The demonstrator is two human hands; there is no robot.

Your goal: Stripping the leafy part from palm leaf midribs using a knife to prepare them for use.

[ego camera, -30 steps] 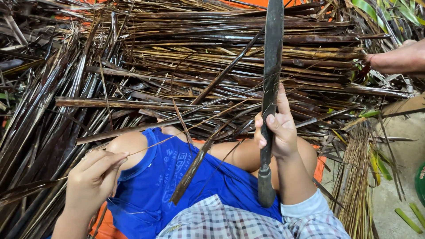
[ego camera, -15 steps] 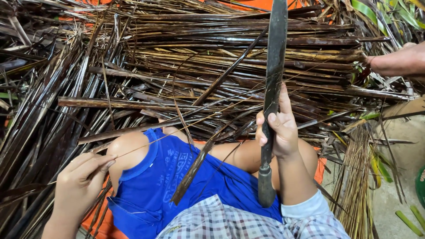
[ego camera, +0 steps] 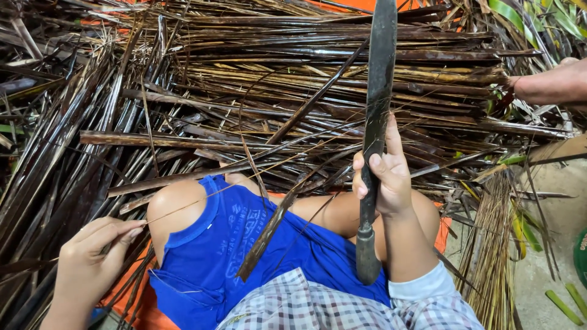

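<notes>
A long dark knife (ego camera: 378,104) is being held upright by the right hand (ego camera: 385,177), the fingers being clamped around the blade just above the worn wooden handle (ego camera: 367,256), which is being rested against the lap. The blade tip is being pointed away from the body, up past the top edge of the view. A thin pale leaf rib (ego camera: 244,183) is being pinched between thumb and fingertips of the left hand (ego camera: 92,256) at lower left; the rib is being stretched rightward across the bent knee (ego camera: 177,205) towards the blade. A dark strip of dried leaf (ego camera: 269,232) is being left lying on the blue cloth (ego camera: 244,256) that is being draped over the thighs. Checked shorts (ego camera: 318,305) are being seen at the bottom edge. A large heap of dried brown palm fronds (ego camera: 257,91) is being spread over the ground ahead, touching the legs. A bundle of stripped pale ribs (ego camera: 489,256) is being kept just right of the right knee. Another person's hand (ego camera: 550,82) is being placed on the heap at upper right.
</notes>
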